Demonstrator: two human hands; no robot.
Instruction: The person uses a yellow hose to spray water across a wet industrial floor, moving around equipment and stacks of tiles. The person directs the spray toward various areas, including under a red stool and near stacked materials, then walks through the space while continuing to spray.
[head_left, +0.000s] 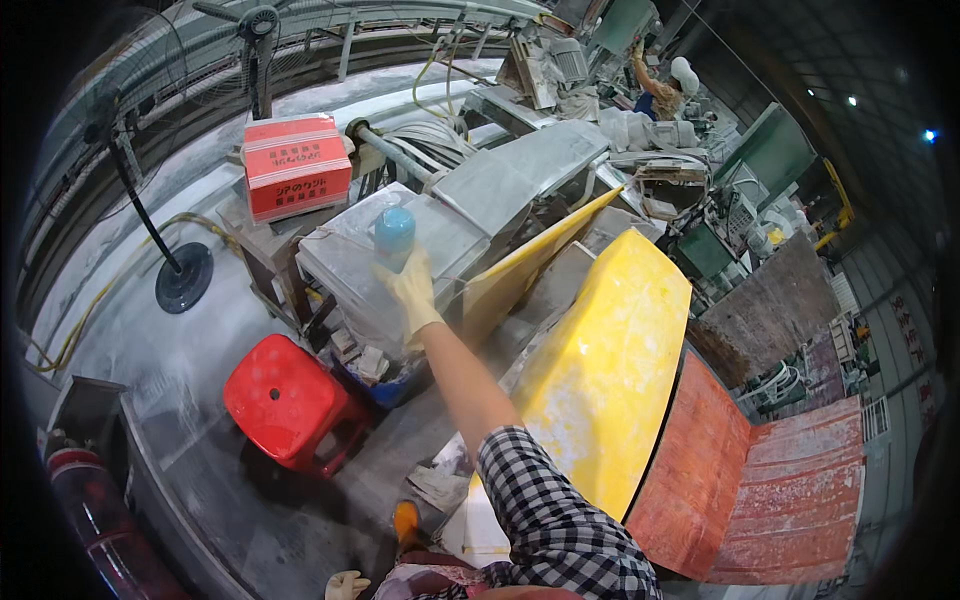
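My right hand [408, 290], in a cream glove, reaches forward with the arm stretched out in a black-and-white checked sleeve. Its thumb and fingers bracket the lower part of a blue cup [395, 228], a small rounded container standing on a grey, dusty box top [345, 245]. My left hand [346, 585], also in a cream glove, shows only partly at the bottom edge; whether it holds anything cannot be made out.
A red stool [283, 400] stands left of my arm, and a red-and-white carton [296, 165] lies beyond it. A large yellow panel [610, 360] and orange-red sheets [770, 490] fill the right. A pedestal fan [183, 275] stands far left. Another person [665, 90] works at the back.
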